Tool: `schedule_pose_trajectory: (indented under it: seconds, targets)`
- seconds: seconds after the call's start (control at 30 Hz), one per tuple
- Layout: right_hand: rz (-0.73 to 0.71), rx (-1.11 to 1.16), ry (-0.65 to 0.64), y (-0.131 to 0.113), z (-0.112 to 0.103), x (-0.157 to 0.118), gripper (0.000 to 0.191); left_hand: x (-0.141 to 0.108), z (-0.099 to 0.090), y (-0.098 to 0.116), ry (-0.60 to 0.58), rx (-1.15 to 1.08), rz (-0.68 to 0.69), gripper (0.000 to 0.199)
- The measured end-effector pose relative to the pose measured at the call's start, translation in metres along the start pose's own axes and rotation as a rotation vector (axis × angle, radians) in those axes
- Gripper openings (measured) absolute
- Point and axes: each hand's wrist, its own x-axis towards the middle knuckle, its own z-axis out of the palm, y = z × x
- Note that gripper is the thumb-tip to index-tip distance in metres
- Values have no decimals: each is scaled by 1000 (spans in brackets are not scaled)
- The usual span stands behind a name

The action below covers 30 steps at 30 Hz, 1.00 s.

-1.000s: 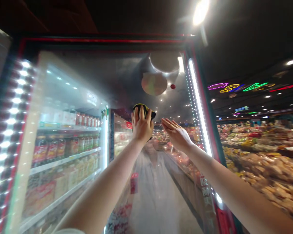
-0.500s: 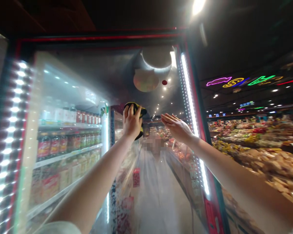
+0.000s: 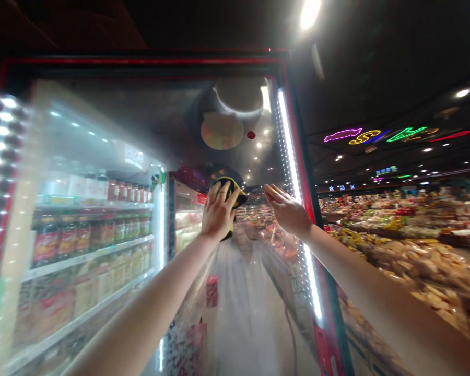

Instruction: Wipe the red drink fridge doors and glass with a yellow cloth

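A black and yellow cloth (image 3: 241, 198) is pressed on the glass door (image 3: 149, 104) of a lit display cooler. My left hand (image 3: 218, 211) is on top of the cloth, fingers bent over it, and hides much of it. To its right, my right hand (image 3: 290, 209) is raised with straight fingers close together, holding nothing. It is at the glass near the right light strip (image 3: 292, 151); whether the palm touches the glass I cannot tell. Both arms stretch forward.
Bottles (image 3: 68, 235) stand on shelves behind the glass at left. A red and black door frame (image 3: 141, 61) surrounds the pane. Piled packaged goods (image 3: 407, 261) lie to the right, beneath neon signs (image 3: 407, 134). A person in white is reflected in the glass.
My left hand has slid the cloth right and slightly down across the glass, closer to my right hand. The view has turned a little right, so the door sits further left.
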Motion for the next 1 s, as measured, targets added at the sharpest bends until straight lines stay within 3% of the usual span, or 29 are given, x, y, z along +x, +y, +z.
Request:
schedule_pose_trajectory:
  seconds: [0.1,0.17,0.23,0.3,0.43,0.5,0.67,0.73,0.93,1.0]
  targets:
    - [31,-13,-1,5,0,1,53,45,9,17,76,13,-121,57]
    - [50,-9,-10,7,0,1,52,61,16,33,71,8,-105,57]
    - [71,1,-15,9,-1,-2,50,55,22,47,37,2,-25,56]
    - [95,15,-8,10,-3,-6,49,34,26,55,8,10,68,56]
    - [105,48,2,14,-6,-15,50,-5,27,55,-39,25,214,54]
    - [94,60,3,17,-7,-17,53,0,28,55,-55,16,226,56]
    - [150,44,2,23,-12,-18,54,61,35,73,-22,-1,78,50]
    - [172,49,-1,23,-14,-20,53,71,38,84,3,-2,20,48]
    - [202,134,103,26,-15,-34,52,24,43,103,18,-16,196,58]
    - [202,161,130,30,-14,-37,55,20,46,105,25,-5,210,53]
